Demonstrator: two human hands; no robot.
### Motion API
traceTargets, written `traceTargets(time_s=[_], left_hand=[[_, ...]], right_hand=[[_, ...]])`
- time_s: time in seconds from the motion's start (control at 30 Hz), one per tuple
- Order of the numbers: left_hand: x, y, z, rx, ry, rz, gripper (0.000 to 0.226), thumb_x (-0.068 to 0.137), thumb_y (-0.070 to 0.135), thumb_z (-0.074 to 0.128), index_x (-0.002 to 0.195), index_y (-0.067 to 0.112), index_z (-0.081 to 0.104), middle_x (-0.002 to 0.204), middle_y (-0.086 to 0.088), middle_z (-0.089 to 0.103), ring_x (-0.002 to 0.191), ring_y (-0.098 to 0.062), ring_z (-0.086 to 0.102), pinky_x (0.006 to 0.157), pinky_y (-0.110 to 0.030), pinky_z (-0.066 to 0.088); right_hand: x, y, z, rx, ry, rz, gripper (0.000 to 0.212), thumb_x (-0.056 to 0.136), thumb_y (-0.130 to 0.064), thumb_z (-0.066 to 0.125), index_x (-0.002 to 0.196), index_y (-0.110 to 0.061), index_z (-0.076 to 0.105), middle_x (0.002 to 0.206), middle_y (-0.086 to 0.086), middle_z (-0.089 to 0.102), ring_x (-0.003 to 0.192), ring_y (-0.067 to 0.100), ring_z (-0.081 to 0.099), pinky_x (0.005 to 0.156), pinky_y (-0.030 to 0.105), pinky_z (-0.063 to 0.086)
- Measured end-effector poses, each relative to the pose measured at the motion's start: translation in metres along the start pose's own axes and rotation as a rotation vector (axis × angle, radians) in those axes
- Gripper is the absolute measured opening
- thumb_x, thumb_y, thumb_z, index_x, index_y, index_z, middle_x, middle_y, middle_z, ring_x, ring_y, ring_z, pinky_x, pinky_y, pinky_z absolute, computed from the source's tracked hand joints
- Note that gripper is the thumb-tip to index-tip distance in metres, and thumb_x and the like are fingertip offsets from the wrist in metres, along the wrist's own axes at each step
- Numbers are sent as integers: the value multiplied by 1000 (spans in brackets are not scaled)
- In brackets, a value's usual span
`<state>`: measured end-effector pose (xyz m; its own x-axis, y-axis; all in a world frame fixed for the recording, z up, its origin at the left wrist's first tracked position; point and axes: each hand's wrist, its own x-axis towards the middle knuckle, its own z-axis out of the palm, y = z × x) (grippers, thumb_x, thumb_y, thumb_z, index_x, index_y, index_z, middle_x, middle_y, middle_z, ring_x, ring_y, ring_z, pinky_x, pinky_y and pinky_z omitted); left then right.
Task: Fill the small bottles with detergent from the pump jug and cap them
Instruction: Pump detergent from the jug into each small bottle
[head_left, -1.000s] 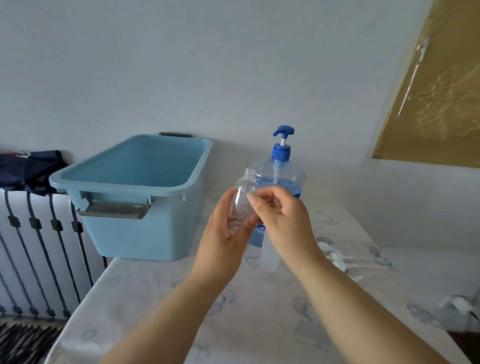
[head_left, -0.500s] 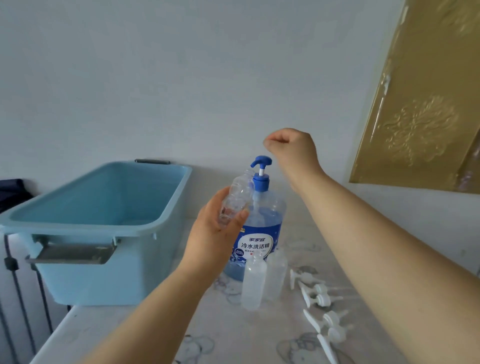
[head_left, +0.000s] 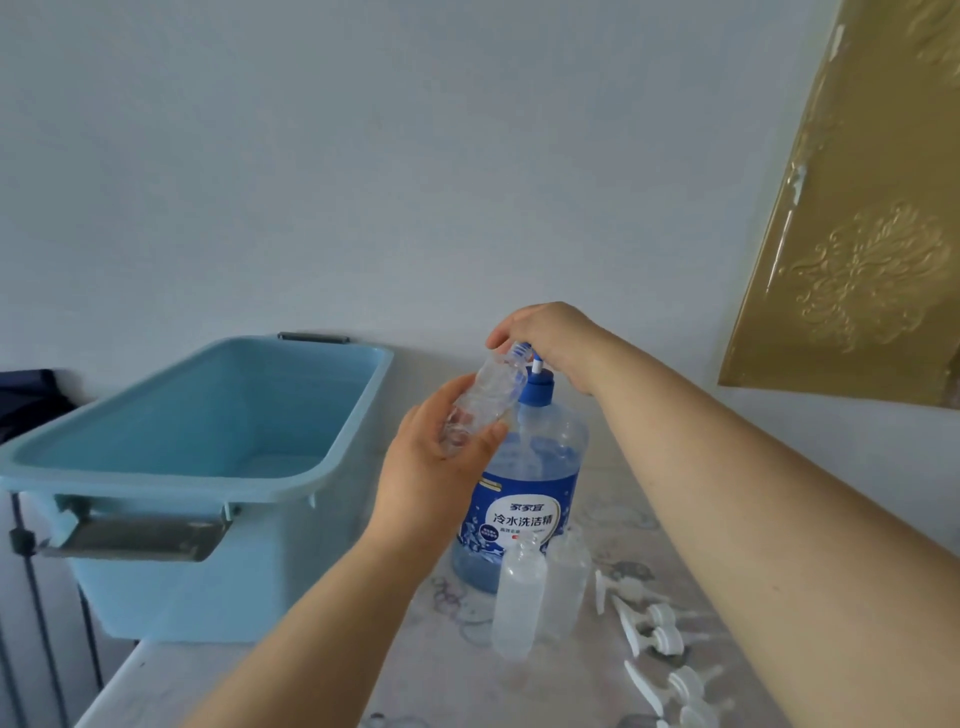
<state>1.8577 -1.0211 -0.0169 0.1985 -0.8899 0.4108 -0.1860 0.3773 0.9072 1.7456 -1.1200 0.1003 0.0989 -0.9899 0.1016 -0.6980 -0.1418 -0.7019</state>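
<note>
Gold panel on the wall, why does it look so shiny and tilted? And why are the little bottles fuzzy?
Head view: the wide lens tilts and stretches the gold panel at the right edge; soft light glints off its raised pattern; the standing bottles low in the frame look slightly blurred; shadows on the table are faint.

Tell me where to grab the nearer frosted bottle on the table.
Take the frosted bottle round its straight middle, below the narrow neck, coming from its left front. It stands upright, a second bottle crowds its right and the jug stands close behind, so that side looks freest.
</note>
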Motion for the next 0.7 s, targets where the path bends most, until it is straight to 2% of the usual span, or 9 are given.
traceTargets(time_s=[0.07, 0.13, 0.2, 0.3, 0.4, 0.47, 0.53, 0.6, 0.7], left_hand=[[-1, 0, 2, -24, 23, 0, 39, 82, 38, 70, 117, 48, 55, 110, 9, 65, 93, -3, 65, 80, -25, 54], [-1, -1, 3, -48, 43, -3, 41, 80, 38, 72, 116, 47, 56, 111, 9, 65, 93, -4, 66, 81, -27, 55], [-1, -3, 5, -59, 51, -6, 41, 79, 39, 72, 115, 47, 56, 111, 10, 65, 93, -3, 66, 82, -30, 56], [-1, -9, 6, -67, 59, -15, 40, 79, 37, 73, 115, 46, 56, 110, 9, 65, 92, -4, 66, 81, -30, 57], [-3, -13, 5, -75, 54, -28, 42, 79, 34, 74, 116, 43, 57, 111, 7, 64, 92, -5, 66, 77, -27, 56], [-4, -12, 4, -82, 42, -34, 43, 79, 32, 75, 117, 42, 57, 111, 7, 65, 91, -5, 66, 71, -21, 54], [-4, -9, 2, -90, 32, -32, 43, 78, 30, 76, 115, 43, 57, 110, 6, 65, 91, -6, 66, 73, -23, 54], [-2, -4, -1, -87, 25, -14, 43, 78, 28, 76, 113, 45, 57, 109, 7, 65, 93, -7, 65, 79, -26, 55], [1, 2, -2, -86, 19, 15, 44, 78, 27, 75, 113, 46, 55, 106, 9, 65, 93, -7, 65, 77, -25, 54]], right_hand=[[1, 1, 0, -17, 1, 13, 29, 86, -16, 58, 112, -7, 68, 116, 14, 65, 99, 24, 57, 96, 36, 47], [2, 8, -1, 115, -4, -58, 24, 83, -10, 57, 102, -6, 71, 110, 14, 67, 92, 20, 55, 83, 32, 50], [0, 16, -1, 177, -12, -78, 21, 83, -8, 55, 94, -8, 73, 99, 7, 65, 89, 17, 53, 69, 25, 46], [1, 22, 6, 175, -9, -83, 18, 82, -9, 54, 83, -14, 71, 97, 5, 63, 91, 17, 53, 79, 30, 44], [-1, 24, 11, 136, -21, -87, 17, 83, -10, 54, 82, -16, 70, 96, 3, 62, 90, 16, 52, 76, 27, 44], [-3, 23, 11, 111, -22, -91, 20, 84, -9, 53, 88, -12, 72, 95, 3, 60, 87, 15, 52, 69, 22, 42], [-5, 17, 9, 100, -22, -70, 25, 86, -8, 52, 101, -7, 72, 95, 3, 58, 78, 13, 51, 65, 20, 41], [-6, 9, 3, 63, -15, -50, 29, 87, -5, 48, 103, -8, 72, 101, 7, 56, 80, 17, 50, 75, 25, 45], [-5, 5, -2, 77, 8, -81, 38, 88, -3, 37, 93, -18, 71, 114, 9, 59, 87, 21, 49, 79, 31, 46]])
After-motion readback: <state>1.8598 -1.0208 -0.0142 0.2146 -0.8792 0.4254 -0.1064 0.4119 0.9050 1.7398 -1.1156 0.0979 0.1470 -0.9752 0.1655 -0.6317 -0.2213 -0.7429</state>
